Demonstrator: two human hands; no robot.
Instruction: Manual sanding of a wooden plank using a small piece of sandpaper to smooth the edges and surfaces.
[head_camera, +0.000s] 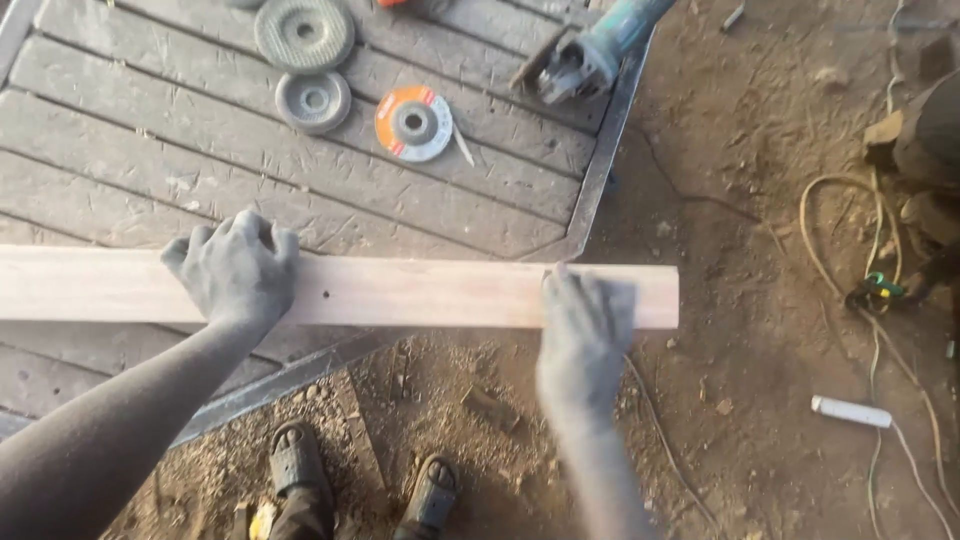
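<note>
Both hands are down on a long pale wooden plank (400, 292) that runs crosswise in front of the person. The left hand (238, 270) lies over it with fingers curled across the far edge and the knuckles raised, a closed hold on the wood. The right hand (585, 320) is blurred; it rests on the plank near its right end, fingers reaching up over the face, but whether it grips the plank or only presses flat on it I cannot tell.

Judging by its straight edges and even thickness, the plank looks stiff and fairly light for its length, with a dry sawn surface that should not slip. A small dark hole shows in the face just right of the left hand. Its left part lies on the grey slatted worktop (150, 160), and its right end juts past the worktop's metal edge over the dirt ground, so a hold either side of the overhang seems the steadiest.

Beyond the hands on the worktop lie two grey grinding discs (305, 60) and an orange disc (413, 122), well apart from the plank, with an angle grinder (585, 55) farther off toward the right. Near the right hand's far side, cables (850, 230) trail over the ground.
</note>
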